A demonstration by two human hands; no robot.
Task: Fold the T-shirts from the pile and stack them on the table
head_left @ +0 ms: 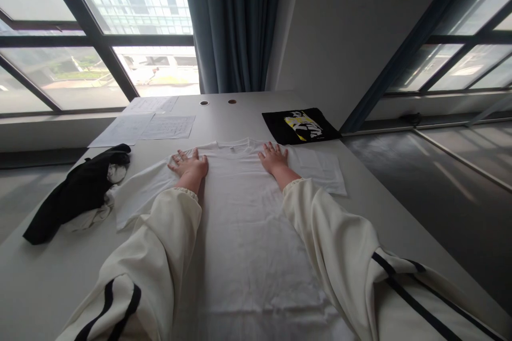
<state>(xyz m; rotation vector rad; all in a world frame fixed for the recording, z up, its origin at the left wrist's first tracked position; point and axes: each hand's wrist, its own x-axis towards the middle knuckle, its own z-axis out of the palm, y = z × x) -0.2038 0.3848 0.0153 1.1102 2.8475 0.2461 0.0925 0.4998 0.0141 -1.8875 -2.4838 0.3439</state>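
Note:
A white T-shirt [240, 213] lies spread out on the table, its collar toward the far side and both sleeves stretched sideways. My left hand [189, 164] rests flat on the shirt's left shoulder with its fingers spread. On the right shoulder lies my right hand [274, 159], palm down, its fingers apart too. Neither hand grips anything. The collar is between the two hands. Creases run across the lower part of the shirt, and my forearms cover some of its sides.
Bunched black and white clothing [86, 186] lies at the left. Paper sheets [166, 127] are at the far left. A folded black garment with a yellow and white print [302, 125] sits beyond the right sleeve. The white table [236, 120] has two round holes near its far edge.

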